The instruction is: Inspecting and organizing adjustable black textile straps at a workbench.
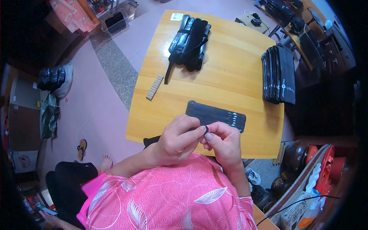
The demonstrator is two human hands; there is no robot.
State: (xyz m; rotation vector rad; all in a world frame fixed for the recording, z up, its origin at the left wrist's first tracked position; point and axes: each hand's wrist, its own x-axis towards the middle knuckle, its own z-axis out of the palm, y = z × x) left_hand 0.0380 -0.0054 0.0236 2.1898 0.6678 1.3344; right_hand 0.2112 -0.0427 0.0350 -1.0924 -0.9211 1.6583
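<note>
Close in front of my body, my left hand (179,138) and my right hand (223,141) meet with fingertips pinched on a black strap (207,129). Only a small curled end of it shows between the fingers. Black fabric (150,141) comes out past my left wrist at the table's near edge; whether it is the same strap I cannot tell. Just beyond my hands lies a flat black padded panel (214,114) with rounded corners and a row of white marks. My fingers partly cover its near side.
A bundle of black panels (189,42) with a hanging strap lies at the table's (230,69) far left. Nearer is a ridged beige strip (154,87). More black panels (279,74) stand stacked at the right edge. Another person's black-trousered leg (73,178) is at lower left.
</note>
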